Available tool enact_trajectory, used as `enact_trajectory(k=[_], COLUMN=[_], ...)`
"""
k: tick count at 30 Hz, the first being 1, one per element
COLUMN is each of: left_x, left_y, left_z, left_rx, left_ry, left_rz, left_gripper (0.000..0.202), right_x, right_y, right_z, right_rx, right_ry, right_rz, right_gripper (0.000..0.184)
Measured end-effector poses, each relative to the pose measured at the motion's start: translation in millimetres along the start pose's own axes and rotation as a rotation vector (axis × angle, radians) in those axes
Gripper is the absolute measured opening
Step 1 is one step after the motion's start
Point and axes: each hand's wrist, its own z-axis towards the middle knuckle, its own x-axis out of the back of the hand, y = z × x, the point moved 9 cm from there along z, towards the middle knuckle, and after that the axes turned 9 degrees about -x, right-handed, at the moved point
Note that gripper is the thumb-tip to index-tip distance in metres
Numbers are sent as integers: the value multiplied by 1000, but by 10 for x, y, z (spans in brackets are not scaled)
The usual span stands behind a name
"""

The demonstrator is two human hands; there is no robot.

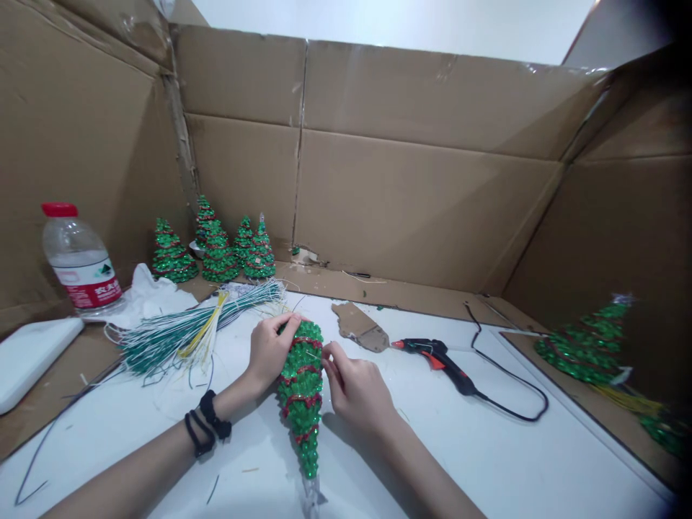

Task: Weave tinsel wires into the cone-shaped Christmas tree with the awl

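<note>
A green beaded Christmas tree [303,389] with red bead garlands lies on the white board, its wide base away from me and its clear tip towards me. My left hand [270,349] grips it near the base, with thumb and fingers closed on the left side and top edge. At the tree's right side my right hand [354,382] is closed in a pinch. A thin pale wire [313,355] runs from those fingertips across the beads. Where the wire's ends go cannot be made out.
A black hot glue gun [446,364] lies to the right, its nozzle by a cardboard scrap [360,326]. Green, white and yellow wires [178,335] are bundled at left, near a water bottle [81,263]. Several beaded trees [219,252] stand behind; another tree [587,342] is at right. Cardboard walls [422,202] surround the table.
</note>
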Motion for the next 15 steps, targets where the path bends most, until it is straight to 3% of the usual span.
enact_trajectory(k=[15], left_x=[3], left_y=[89], left_z=[-29], left_rx=[-10], left_ry=[-13], left_rz=[166], left_gripper=[33], right_x=[25], right_y=[-67], right_z=[-30], right_rx=[-108], right_ry=[-95], right_rz=[-138], right_gripper=[23])
